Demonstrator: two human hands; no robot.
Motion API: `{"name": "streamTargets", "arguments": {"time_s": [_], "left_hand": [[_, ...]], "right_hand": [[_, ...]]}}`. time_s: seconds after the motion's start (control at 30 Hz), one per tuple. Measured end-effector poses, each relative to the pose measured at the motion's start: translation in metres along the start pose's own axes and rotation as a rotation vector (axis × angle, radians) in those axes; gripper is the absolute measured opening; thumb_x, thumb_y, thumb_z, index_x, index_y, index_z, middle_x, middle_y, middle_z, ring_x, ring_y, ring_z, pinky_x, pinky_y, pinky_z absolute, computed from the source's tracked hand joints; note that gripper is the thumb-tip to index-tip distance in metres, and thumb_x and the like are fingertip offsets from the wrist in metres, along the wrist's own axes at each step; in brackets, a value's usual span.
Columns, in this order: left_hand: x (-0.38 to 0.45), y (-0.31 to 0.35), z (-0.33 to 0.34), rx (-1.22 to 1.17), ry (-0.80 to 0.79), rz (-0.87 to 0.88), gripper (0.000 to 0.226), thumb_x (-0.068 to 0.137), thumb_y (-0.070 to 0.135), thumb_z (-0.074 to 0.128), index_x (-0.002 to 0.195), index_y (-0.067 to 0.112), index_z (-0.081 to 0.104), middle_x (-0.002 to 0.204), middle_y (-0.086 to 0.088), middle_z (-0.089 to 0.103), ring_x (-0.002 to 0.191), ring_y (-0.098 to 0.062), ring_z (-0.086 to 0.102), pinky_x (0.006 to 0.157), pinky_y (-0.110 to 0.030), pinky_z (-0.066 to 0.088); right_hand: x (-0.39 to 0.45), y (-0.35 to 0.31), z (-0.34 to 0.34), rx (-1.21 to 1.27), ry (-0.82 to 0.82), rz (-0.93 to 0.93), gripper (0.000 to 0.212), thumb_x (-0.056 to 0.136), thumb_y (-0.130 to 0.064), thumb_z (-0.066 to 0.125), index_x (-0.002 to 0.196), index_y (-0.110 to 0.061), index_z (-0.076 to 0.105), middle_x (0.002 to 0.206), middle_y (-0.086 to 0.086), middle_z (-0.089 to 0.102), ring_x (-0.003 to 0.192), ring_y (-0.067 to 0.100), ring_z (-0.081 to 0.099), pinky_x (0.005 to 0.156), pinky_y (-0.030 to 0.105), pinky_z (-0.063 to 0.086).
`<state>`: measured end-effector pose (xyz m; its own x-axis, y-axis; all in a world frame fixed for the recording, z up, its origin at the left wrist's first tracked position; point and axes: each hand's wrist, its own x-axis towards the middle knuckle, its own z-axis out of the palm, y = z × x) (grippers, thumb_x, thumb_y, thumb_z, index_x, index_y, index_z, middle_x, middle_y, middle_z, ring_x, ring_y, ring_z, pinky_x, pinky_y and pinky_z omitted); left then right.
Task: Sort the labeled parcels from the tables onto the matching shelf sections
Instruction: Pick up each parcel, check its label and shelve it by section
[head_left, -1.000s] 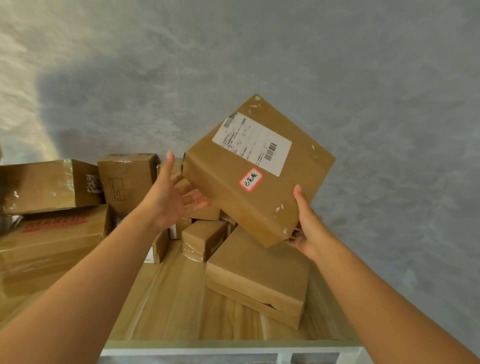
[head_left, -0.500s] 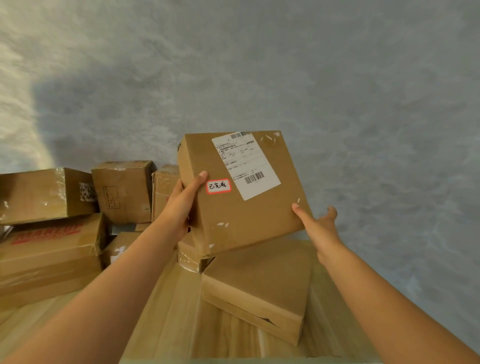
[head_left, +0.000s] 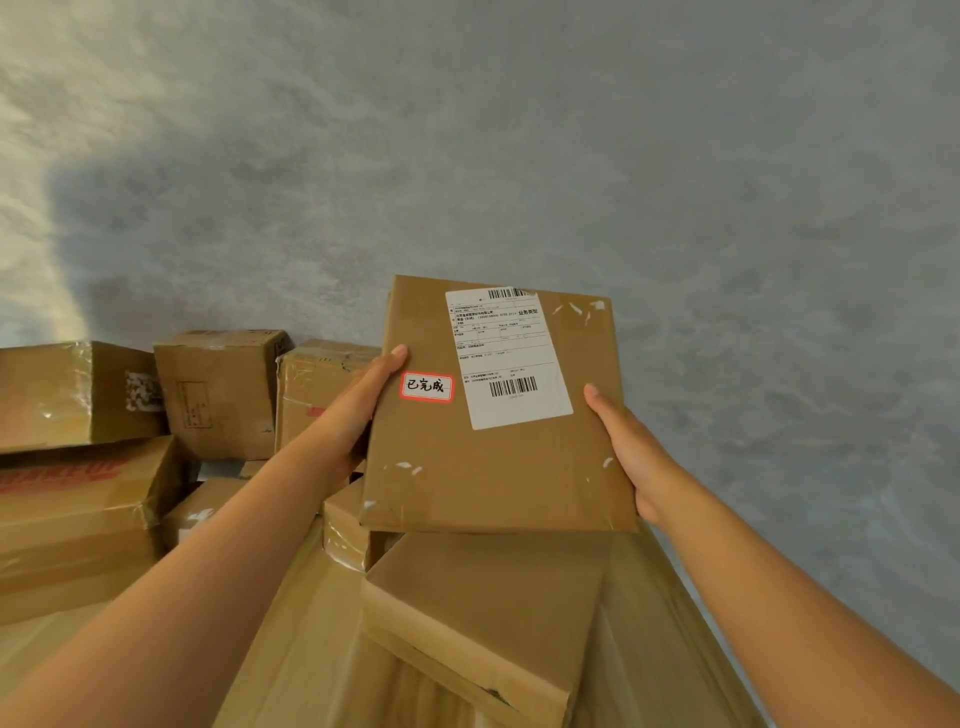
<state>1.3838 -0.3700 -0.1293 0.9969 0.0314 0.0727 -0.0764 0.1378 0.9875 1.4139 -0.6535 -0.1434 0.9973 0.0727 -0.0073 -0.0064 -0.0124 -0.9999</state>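
I hold a flat brown cardboard parcel (head_left: 493, 467) up in front of me, its labelled face toward the camera. It carries a white shipping label (head_left: 506, 358) with barcodes and a small red-bordered sticker (head_left: 426, 387) with handwritten characters. My left hand (head_left: 358, 410) grips the parcel's left edge, thumb on the front near the sticker. My right hand (head_left: 631, 452) grips the right edge, thumb on the front. The fingers of both hands are hidden behind the parcel.
A wooden table (head_left: 311, 649) below bears more cardboard boxes: a flat one (head_left: 483, 597) right under the held parcel, several taped ones (head_left: 218, 389) at the left and back, and a big box with red print (head_left: 72, 499). A grey wall (head_left: 623, 156) stands behind.
The parcel has turned from a tilted, diamond-like pose to nearly square and face-on. My left hand went from an open palm beside it to a grip on its left edge, and my right hand regripped the right edge.
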Motion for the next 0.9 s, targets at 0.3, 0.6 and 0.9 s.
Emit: {"name": "streamTargets", "arguments": {"time_s": [0.3,0.6,0.9], "left_hand": [[0.006,-0.014,0.025,-0.06,-0.01,-0.011,0.05,0.093,0.062,0.049,0.114,0.021,0.069,0.102,-0.009,0.076,0.09,-0.026,0.074,0.085,-0.043,0.056],[-0.013,-0.012,0.04,-0.079,-0.252,0.015,0.058,0.091,0.062,0.051,0.124,0.017,0.066,0.112,-0.013,0.073,0.099,-0.032,0.072,0.082,-0.044,0.059],[-0.074,-0.013,0.081,-0.077,-0.534,-0.036,0.064,0.083,0.07,0.057,0.124,0.023,0.068,0.118,-0.011,0.071,0.109,-0.034,0.068,0.102,-0.056,0.048]], "right_hand": [[-0.015,0.009,-0.013,-0.084,0.167,-0.099,0.061,0.082,-0.071,0.055,0.129,-0.031,0.051,0.115,-0.003,0.067,0.098,0.022,0.069,0.088,0.046,0.057],[-0.108,0.013,-0.011,-0.127,0.448,-0.165,0.051,0.085,-0.069,0.052,0.121,-0.033,0.051,0.11,-0.007,0.068,0.091,0.016,0.069,0.085,0.041,0.057],[-0.256,0.014,-0.012,-0.14,0.764,-0.153,0.051,0.085,-0.067,0.054,0.121,-0.032,0.049,0.11,-0.008,0.066,0.097,0.014,0.068,0.088,0.039,0.055]]}}
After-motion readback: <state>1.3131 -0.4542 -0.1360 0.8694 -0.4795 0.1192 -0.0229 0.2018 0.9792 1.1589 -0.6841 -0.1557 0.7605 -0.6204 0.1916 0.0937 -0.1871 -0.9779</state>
